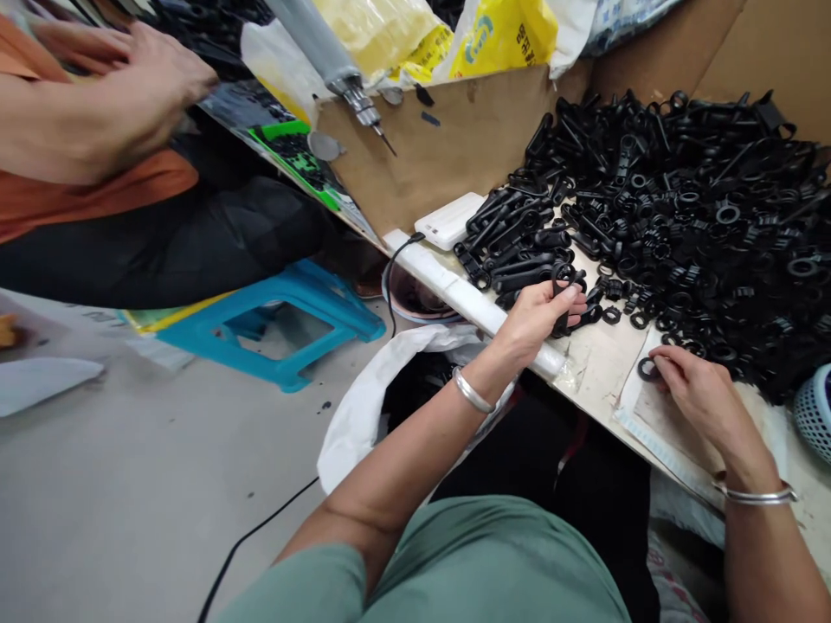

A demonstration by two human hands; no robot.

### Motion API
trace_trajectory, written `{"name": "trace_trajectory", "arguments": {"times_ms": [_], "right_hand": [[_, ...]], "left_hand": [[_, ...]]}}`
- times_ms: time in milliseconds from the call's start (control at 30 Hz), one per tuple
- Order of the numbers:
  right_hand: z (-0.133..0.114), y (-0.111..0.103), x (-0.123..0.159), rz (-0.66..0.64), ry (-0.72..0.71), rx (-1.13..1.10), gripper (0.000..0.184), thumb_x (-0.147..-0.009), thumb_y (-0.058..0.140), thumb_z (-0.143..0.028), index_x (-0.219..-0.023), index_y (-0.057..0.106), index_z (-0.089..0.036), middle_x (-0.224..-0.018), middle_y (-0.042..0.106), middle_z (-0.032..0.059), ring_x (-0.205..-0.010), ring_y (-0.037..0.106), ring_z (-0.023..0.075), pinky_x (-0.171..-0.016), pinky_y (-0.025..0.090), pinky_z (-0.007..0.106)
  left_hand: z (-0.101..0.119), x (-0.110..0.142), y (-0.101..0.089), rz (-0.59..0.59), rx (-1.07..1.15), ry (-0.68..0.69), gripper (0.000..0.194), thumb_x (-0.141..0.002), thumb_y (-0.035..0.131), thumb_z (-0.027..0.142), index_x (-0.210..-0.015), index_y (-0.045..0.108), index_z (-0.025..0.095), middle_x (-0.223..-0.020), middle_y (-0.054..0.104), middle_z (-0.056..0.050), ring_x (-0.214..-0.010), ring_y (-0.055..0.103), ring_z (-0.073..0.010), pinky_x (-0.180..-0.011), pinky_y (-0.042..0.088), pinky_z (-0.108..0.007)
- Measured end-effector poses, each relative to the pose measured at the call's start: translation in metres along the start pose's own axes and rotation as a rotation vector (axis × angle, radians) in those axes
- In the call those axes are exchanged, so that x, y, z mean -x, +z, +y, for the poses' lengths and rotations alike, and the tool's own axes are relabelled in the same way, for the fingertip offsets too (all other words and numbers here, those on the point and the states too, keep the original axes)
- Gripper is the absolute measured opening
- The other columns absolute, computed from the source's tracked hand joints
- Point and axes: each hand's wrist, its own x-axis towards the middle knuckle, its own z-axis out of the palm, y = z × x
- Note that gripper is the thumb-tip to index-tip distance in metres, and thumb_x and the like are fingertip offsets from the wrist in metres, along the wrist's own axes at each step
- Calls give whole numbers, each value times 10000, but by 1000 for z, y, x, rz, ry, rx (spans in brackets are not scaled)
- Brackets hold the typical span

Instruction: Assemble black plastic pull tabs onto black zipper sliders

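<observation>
In the head view, with the left hand [536, 318] palm up: thumb and bent fingers closed on a black part [561, 298], not let go. Its long way seems to run up and away from the belly, across the palm; hard to tell for sure, with fingers over some of it. Just past those fingers, and off to their left, lots of long black handles [519, 260] in a messy heap.

With the right hand [701, 398] palm down: thumb and finger pinching a small black ring [647, 369] by its side. No long way to it, being round. Out at the left of the right fingertips, on the side facing the left hand, over the far end of a whitish pad [651, 415]. Cannot tell if flat on the pad or lifted a bit.

From ring to left-hand part: leftward and farther away from the belly, with a gap in between. Much nearer to the right hand than to the left, and touching only the right one.

In that gap, a little beyond the fingers, some loose rings [611, 315] on the table [594, 368]. Past the right fingers, a big pile of black parts [688, 225]. To the right of the right hand, near the table's side, a blue basket [815, 420] with holes.
</observation>
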Motion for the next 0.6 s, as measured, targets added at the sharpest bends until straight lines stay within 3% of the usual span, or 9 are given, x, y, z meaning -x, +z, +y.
{"name": "trace_trajectory", "arguments": {"times_ms": [100, 200, 300, 433, 500, 600], "right_hand": [[1, -1, 4, 81, -84, 358, 337, -977, 406, -329, -947, 727, -232, -838, 721, 71, -711, 662, 225, -665, 485, 352], [4, 0, 9, 135, -135, 366, 347, -995, 397, -325, -1076, 716, -214, -1063, 714, 102, -882, 677, 252, -752, 511, 377], [6, 3, 12, 146, -232, 253, 361, -980, 461, -363, -1237, 658, -204, -1233, 657, 113, -1050, 652, 263, -865, 528, 397], [7, 4, 10, 68, -339, 206, 300, -965, 483, -322, -1130, 708, -212, -1115, 688, 105, -991, 660, 251, -864, 547, 410], [5, 2, 11, 104, -317, 157, 284, -958, 507, -328, -1102, 717, -204, -1068, 702, 101, -948, 667, 246, -858, 555, 421], [-9, -1, 20, 232, -233, -60, 288, -920, 600, -384, -1140, 711, -234, -1154, 688, 78, -921, 680, 226, -827, 584, 413]], "left_hand": [[-1, 12, 3, -60, -34, 2, 80, -928, 586, 175, -921, 607, 99, -789, 706, -70, -677, 688, -138, -627, 516, -245], [-5, 26, 5, -141, -20, -33, 102, -913, 572, 167, -995, 561, 108, -796, 709, -77, -560, 634, -113, -480, 406, -203], [-11, 39, 7, -232, 44, -141, 287, -824, 646, 119, -1092, 545, 128, -942, 717, -98, -620, 622, -95, -508, 406, -197], [-23, 48, 10, -306, 92, -238, 419, -722, 679, 49, -1114, 584, 163, -1156, 674, -128, -841, 646, -133, -600, 439, -208], [-30, 49, 12, -320, 118, -256, 440, -693, 675, 35, -1103, 597, 176, -1235, 644, -140, -981, 644, -182, -664, 470, -236], [-40, 48, 14, -346, 161, -258, 444, -655, 687, 27, -1065, 617, 182, -1313, 604, -153, -1178, 588, -272, -772, 506, -314]]}}
